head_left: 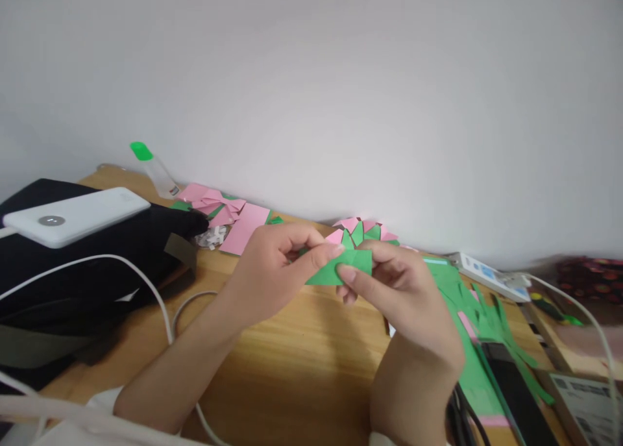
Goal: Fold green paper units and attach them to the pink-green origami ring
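Note:
Between my two hands is a small green piece of paper (325,276), held up above the wooden table. My left hand (277,264) pinches its left part, thumb lying across the front. On the right, my right hand (403,284) grips the other end, with the thumb pressed on the lower front and the fingers behind. The back of the paper is hidden from me. Just beyond it, against the wall, lies a cluster of folded pink and green paper pieces (359,232), partly covered by my hands.
A white power bank (78,215) rests on a black bag (97,264) at left. Behind stand a green-capped glue bottle (154,170) and folded pink paper (209,199). Right: green sheets (474,374), a black phone (518,394), a power strip (491,276). White cables (165,306) cross the left side.

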Available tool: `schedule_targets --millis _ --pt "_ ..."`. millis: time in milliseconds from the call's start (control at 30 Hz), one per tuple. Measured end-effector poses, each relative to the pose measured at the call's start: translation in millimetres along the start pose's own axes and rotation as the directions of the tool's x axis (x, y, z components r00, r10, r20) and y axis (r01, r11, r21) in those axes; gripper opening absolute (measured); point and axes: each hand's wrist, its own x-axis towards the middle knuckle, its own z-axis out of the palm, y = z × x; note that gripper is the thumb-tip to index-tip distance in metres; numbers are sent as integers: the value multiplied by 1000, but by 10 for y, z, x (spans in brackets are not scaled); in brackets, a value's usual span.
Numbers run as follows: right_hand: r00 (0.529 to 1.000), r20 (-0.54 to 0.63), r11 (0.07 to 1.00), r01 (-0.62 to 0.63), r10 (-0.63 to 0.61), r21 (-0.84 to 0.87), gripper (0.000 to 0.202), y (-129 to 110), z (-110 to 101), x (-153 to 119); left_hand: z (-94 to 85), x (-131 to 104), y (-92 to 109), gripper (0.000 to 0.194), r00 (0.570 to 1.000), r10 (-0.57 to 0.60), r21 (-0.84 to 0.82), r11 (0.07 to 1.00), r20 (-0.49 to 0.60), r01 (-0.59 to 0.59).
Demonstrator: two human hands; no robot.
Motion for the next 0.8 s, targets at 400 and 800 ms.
schedule_targets --millis 400,800 --pt "966 -232 989 89 -115 -120 10 82 25 -7 3 -2 25 9 996 -78 -159 984 40 83" --pt "710 -269 537 180 -651 -824 15 87 374 -34 80 -22 -6 17 994 -75 -185 981 -78 60"
